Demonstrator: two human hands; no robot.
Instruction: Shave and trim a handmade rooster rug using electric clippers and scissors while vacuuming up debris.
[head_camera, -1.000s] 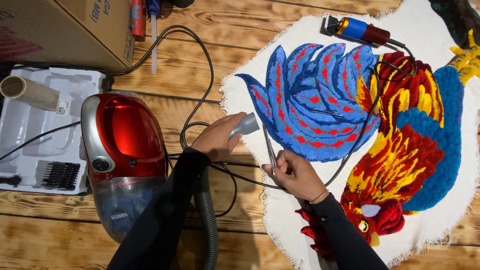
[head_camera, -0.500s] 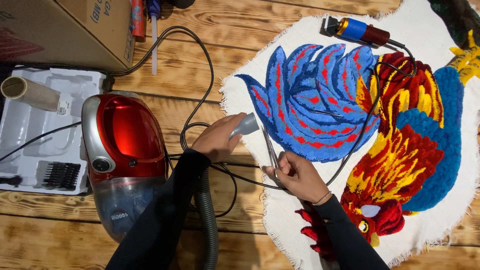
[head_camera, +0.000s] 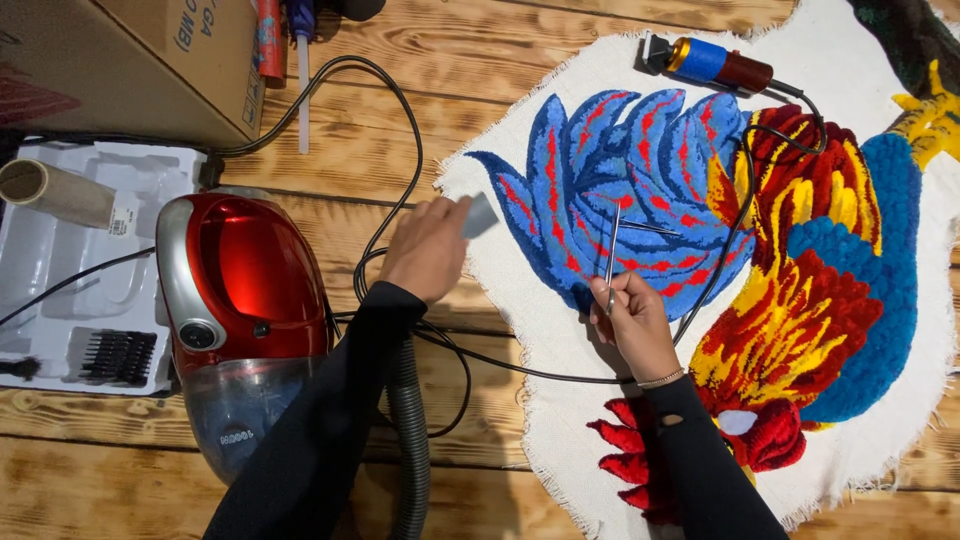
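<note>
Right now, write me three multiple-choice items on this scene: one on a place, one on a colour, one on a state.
1. Where do the scissors lie?
A. on the blue feathers
B. in the white tray
C. on the cardboard box

2. What colour is the vacuum cleaner top?
A. green
B. red
C. yellow

3. How does the right hand stand?
A. flat and empty
B. out of view
C. gripping the scissors

Answers: 1 A, the blades cross the rug's blue tail; 2 B, glossy red shell; 3 C, fingers pinch the handles.

Vacuum cleaner (head_camera: 245, 330) left of rug (head_camera: 700, 270) (tray (head_camera: 60, 300) further left).
</note>
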